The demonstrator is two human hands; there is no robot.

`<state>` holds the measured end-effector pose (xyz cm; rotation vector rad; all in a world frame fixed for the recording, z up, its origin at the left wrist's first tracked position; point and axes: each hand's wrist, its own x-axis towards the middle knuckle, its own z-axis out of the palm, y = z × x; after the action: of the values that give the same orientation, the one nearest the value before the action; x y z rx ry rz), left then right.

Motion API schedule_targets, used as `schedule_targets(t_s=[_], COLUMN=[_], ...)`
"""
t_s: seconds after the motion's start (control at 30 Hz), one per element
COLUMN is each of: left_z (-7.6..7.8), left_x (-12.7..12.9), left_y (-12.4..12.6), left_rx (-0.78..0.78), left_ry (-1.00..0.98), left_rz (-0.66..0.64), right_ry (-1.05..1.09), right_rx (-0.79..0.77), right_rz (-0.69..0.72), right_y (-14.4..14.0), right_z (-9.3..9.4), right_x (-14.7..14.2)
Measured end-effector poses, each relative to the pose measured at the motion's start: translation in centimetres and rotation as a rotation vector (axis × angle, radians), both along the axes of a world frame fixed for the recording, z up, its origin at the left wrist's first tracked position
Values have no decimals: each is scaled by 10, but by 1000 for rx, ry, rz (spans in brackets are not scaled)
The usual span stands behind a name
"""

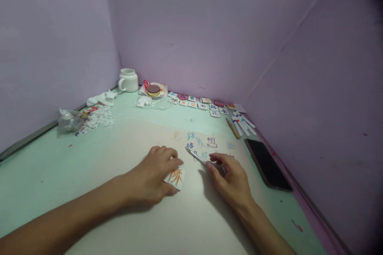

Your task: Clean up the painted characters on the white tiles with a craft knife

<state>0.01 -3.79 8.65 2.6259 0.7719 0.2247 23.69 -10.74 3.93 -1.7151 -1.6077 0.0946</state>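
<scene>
My left hand point(155, 173) rests on the white sheet point(125, 155) and pins down a small white card point(177, 178) with an orange character on it. My right hand point(231, 179) lies just to its right, fingers closed on a thin silver pen point(195, 155) whose tip points up-left toward blue and orange characters written on the sheet point(203, 143).
Several character tiles point(200, 103) line the back wall. Marker pens point(242, 123) and a pencil point(232, 128) lie at the right, a black phone point(266, 163) nearer. A white mug point(128, 80), a wrapped snack point(153, 89), tissue point(101, 98) and crumpled plastic point(68, 119) sit left.
</scene>
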Motion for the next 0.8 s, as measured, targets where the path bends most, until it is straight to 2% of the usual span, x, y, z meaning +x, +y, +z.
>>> schedule_targets(t_s=[0.13,0.23,0.37,0.43,0.47,0.57,0.67,0.8], left_z=[-2,-2,0,2,3,8,10,1], left_x=[13,14,4,-4,-7,-18,-26,-26], left_y=[-7,-5,1,6,9,15,21,29], left_rx=[84,93,-163,-257,-256,-140,-63,-50], left_ry=[63,-73,-383,-353,-308,-177,-73,-70], left_rz=[-137,-174,-117,-54,-18,35,24,-37], right_ry=[-51,-6,61,82,91,114,136,147], right_rx=[11,60,119,139,146,151,136,125], right_rz=[16,1,-53,-66,-69,-73,-71,-42], right_y=[2,2,0,0,0,0,-1,-1], right_z=[-1,1,3,4,4,3,1,-1], right_x=[-3,-2,0,1,1,2,2,2])
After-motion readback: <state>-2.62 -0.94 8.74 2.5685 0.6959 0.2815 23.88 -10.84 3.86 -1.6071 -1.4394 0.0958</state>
